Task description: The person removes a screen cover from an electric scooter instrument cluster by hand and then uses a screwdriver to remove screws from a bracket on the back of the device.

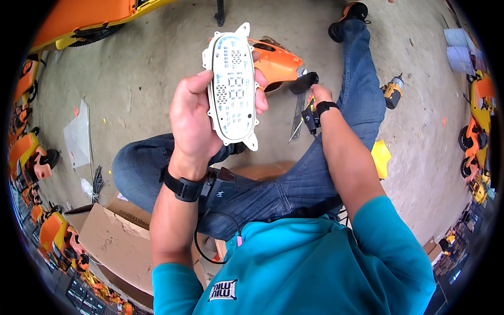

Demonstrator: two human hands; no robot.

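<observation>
My left hand [193,113] is raised in front of me, wrapped around a white oval display panel [234,86]. The panel has rows of printed segments, a dark seal line along its rim and mounting tabs at both ends. My thumb lies on its left edge and the fingertips curl round the right. Lower, beside my stretched leg, my right hand [322,95] closes on a yellow-and-black tool [309,119] with a thin metal shaft, partly hidden by the fingers. Just beyond lies an orange molded part [273,63] with a black grip [304,82] at its side.
A yellow-and-black cordless drill [393,92] lies right of my leg, near a yellow sheet [381,158]. Cardboard boxes [114,236] stand at my left, with a white sheet [78,134] farther out. An orange-and-yellow vehicle body [84,18] occupies the far left; more line both sides.
</observation>
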